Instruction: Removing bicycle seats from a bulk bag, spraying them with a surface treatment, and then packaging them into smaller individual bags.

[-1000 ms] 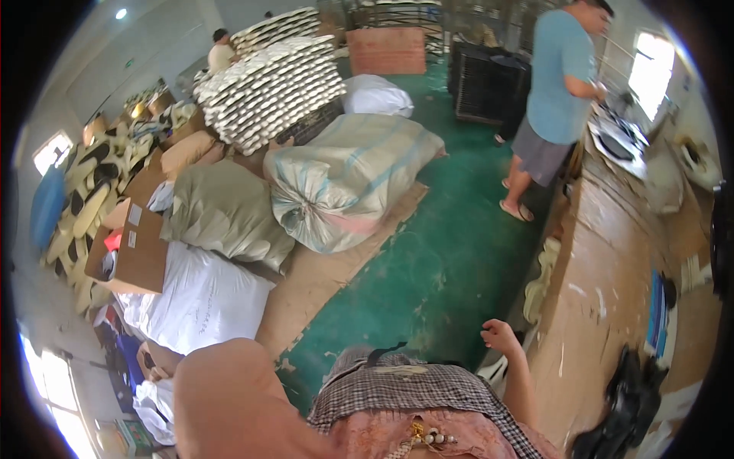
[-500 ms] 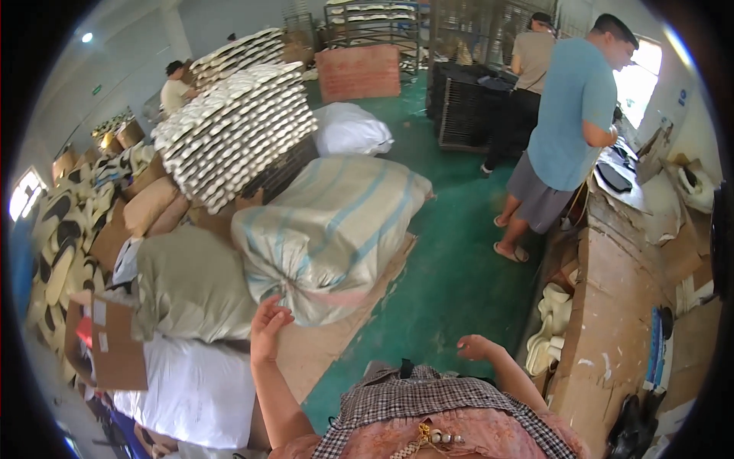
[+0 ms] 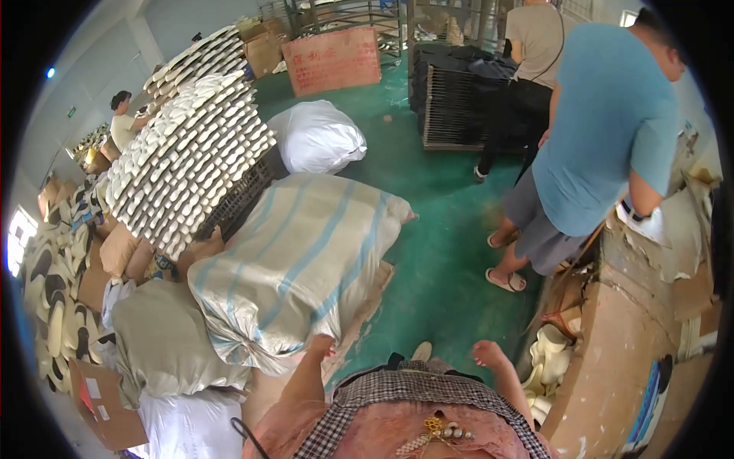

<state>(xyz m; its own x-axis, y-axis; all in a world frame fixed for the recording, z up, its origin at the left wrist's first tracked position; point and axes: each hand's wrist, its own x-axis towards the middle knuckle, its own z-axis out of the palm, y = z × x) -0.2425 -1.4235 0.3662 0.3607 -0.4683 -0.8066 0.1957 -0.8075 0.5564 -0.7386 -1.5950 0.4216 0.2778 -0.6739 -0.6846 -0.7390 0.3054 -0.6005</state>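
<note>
Right hand (image 3: 489, 354): fingers released, loosely bent, over the green floor (image 3: 432, 306), left of the counter (image 3: 604, 329). Left hand (image 3: 319, 348): fingers foreshortened; cannot tell whether loose or clenched. Nearest thing: striped sack (image 3: 298, 249), at its near right edge; contact unclear. Sack lies left of the floor strip, partly over a brown sheet (image 3: 375, 300), gathered end toward the person. To its left, olive sack (image 3: 164, 329); nearer, white sack (image 3: 191, 424) and carton (image 3: 103, 405). Beyond: white bag (image 3: 317, 138), stacked racks (image 3: 183, 161) of pale shoe-shaped pieces. Co-worker in blue (image 3: 612, 130) stands near the counter, farther along.
</note>
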